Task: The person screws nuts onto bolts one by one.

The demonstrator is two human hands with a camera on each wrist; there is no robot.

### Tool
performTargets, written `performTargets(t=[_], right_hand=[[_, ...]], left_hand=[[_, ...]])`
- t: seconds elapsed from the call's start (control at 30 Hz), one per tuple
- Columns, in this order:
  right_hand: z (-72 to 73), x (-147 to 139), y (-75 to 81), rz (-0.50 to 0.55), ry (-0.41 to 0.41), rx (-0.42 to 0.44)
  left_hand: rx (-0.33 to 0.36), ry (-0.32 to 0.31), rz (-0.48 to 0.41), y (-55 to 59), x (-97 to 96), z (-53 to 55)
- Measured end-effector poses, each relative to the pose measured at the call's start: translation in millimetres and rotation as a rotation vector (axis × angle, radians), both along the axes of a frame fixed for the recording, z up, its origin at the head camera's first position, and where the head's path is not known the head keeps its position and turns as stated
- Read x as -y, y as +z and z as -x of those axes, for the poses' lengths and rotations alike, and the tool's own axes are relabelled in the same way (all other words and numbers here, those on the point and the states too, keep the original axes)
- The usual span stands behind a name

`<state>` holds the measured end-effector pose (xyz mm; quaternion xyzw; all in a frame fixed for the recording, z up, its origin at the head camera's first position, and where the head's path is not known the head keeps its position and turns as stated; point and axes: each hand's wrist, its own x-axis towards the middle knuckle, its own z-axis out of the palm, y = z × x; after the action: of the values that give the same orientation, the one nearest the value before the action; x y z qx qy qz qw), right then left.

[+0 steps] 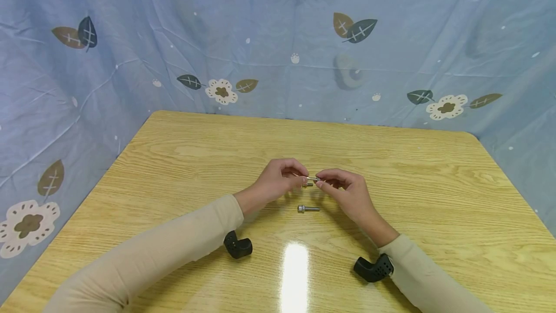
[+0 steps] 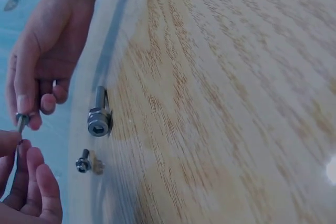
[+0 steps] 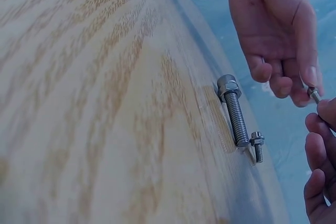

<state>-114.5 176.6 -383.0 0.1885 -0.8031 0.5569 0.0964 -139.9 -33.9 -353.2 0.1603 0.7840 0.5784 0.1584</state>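
Between both hands a thin small metal bolt (image 1: pixel 312 178) is held level above the table. My left hand (image 1: pixel 280 177) pinches it at one end between thumb and fingertips. At the other end my right hand (image 1: pixel 345 188) pinches a wider ring that looks like a nut (image 2: pixel 21 115), close against its fingertips. Below the hands a large socket-head bolt (image 1: pixel 308 208) with a nut near its head lies on the table. A smaller bolt with a nut (image 3: pixel 258 145) is beside it, partly behind the left fingers in the head view.
The wood-grain table (image 1: pixel 208 144) spreads around the hands, with a bright light reflection near its front. A blue patterned cloth (image 1: pixel 278 37) hangs behind and along the sides. Black wrist mounts sit at the left sleeve (image 1: pixel 173 240) and the right sleeve (image 1: pixel 427 274).
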Motion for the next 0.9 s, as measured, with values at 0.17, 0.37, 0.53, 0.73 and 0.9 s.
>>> performTargets(t=[0.17,0.37,0.53,0.73,0.9], right_hand=[[0.6,0.2,-1.2,0.013,0.002,0.013],[0.8,0.7,-0.6,0.012,-0.004,0.015],[0.2,0.5,0.4,0.013,-0.003,0.014],[0.1,1.0,0.3,0.009,-0.006,0.019],[0.5,0.2,-0.9,0.019,-0.003,0.011]], left_hand=[[-0.008,-0.018,-0.012,0.0,0.8,0.2],[0.049,0.003,0.022,2.2,-0.9,0.3],[0.036,0.013,0.004,3.1,-1.1,-0.1],[-0.012,-0.011,-0.018,1.9,-0.1,-0.3],[-0.011,-0.017,-0.013,1.5,0.2,-0.8]])
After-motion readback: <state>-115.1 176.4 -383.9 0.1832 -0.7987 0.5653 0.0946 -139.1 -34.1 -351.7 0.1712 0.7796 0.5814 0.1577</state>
